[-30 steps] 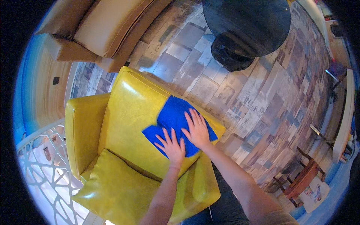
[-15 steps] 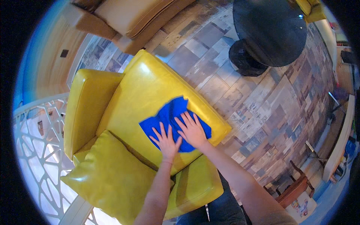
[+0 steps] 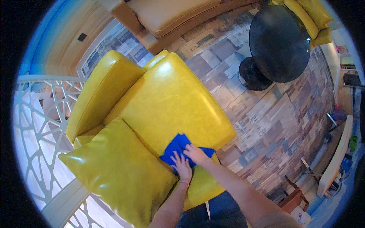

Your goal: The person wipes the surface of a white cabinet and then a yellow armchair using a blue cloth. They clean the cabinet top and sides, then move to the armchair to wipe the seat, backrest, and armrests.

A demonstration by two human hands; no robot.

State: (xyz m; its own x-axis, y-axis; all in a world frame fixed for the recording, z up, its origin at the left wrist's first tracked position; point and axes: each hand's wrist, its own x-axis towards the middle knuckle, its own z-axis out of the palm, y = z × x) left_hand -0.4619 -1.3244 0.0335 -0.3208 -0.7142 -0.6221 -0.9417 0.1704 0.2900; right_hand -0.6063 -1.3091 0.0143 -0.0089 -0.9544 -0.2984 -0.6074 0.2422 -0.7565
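Note:
A blue cloth (image 3: 176, 145) lies bunched on the near end of the yellow armchair's seat (image 3: 171, 98), beside the near armrest (image 3: 203, 184). My left hand (image 3: 183, 169) rests on the cloth's near part with fingers spread. Just right of it, my right hand (image 3: 195, 155) has its fingers curled into the cloth; their tips are partly hidden. One end of the cloth sticks out to the right of that hand. A yellow cushion (image 3: 121, 173) leans against the chair's back, left of my left forearm.
A white lattice partition (image 3: 38, 125) stands behind the chair on the left. Beyond the seat are a tan sofa (image 3: 171, 19) and a round black table (image 3: 279, 45). Patchwork-patterned flooring (image 3: 266, 125) spreads to the right, with a wooden chair (image 3: 294, 199) at lower right.
Both hands have drawn the cloth toward me, to the seat's near end. It was spread flatter and is now bunched. My right hand's fingers have gone from stretched to curled.

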